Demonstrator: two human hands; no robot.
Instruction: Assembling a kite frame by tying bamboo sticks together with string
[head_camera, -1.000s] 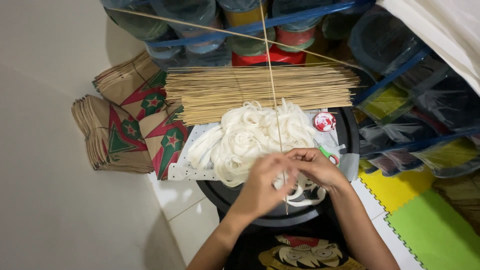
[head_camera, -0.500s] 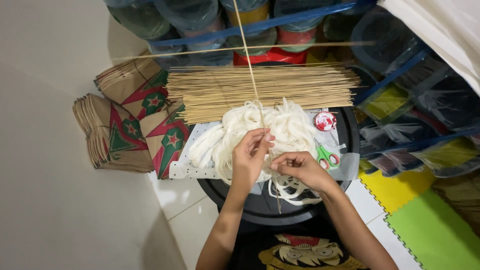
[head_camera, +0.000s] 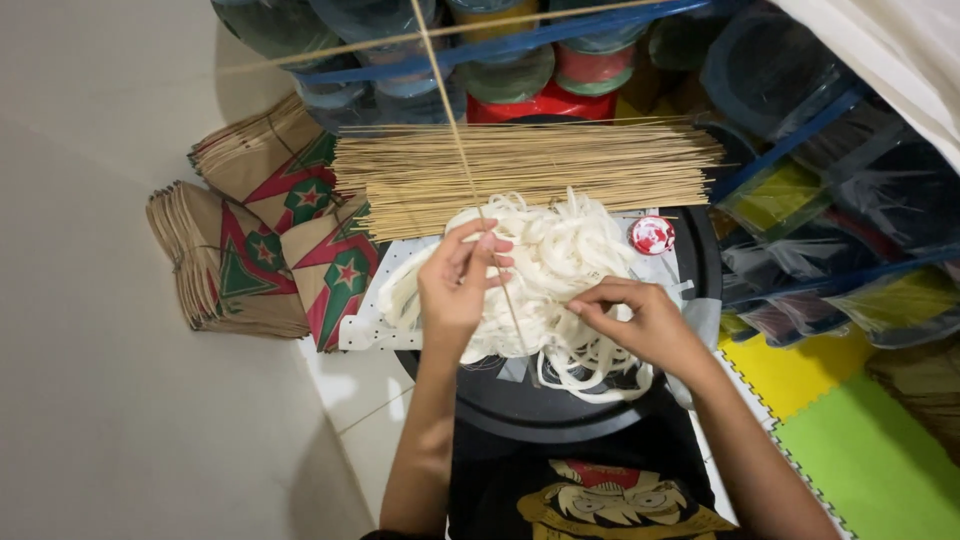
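Two bare hands over a round black tray (head_camera: 560, 420). Left hand (head_camera: 455, 285): grip pinched shut on one thin bamboo stick (head_camera: 465, 170) running far-left. Right hand (head_camera: 645, 320): fingers curled into white string pile (head_camera: 540, 270), apparently pinching a strand. Far: bundled sticks (head_camera: 530, 165). Left: folded paper kites (head_camera: 265, 250). Right: small red-white tape roll (head_camera: 651, 235).

Open tiled floor (head_camera: 90, 400) at left; stick bundle (head_camera: 530, 165) and stacked containers (head_camera: 800, 130) crowding ahead.
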